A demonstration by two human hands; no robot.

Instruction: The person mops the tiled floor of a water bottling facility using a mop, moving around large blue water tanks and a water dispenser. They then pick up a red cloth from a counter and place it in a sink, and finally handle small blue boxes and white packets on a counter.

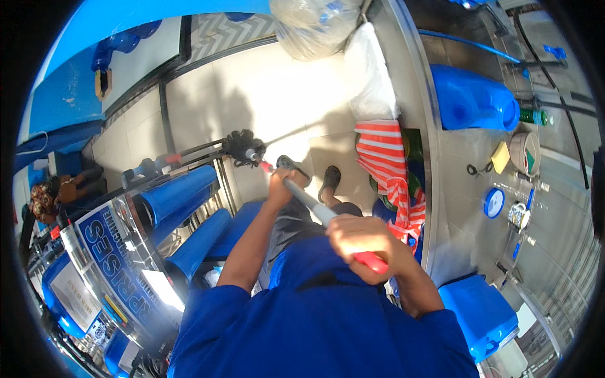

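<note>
Both of my hands hold a long grey handle [307, 198] with red ends. My right hand [361, 243] grips it near the upper red end, close to my body. Lower on the shaft, my left hand [282, 184] is wrapped around it above the red lower section. At the far end is a dark, stringy mop head [243, 148], beside a black pipe above the pale tiled floor [208, 108]. Whether its strands touch the floor cannot be made out. My feet, in dark clogs [331, 177], stand just right of the mop head.
Blue cylinders [179, 198] and pipework line my left. On my right, a steel counter [444, 189] bears a blue jug [472, 97], a yellow sponge [500, 157] and a blue container [482, 312]. A red-striped bag [385, 151] hangs beside it. A stuffed clear bag [314, 28] stands ahead.
</note>
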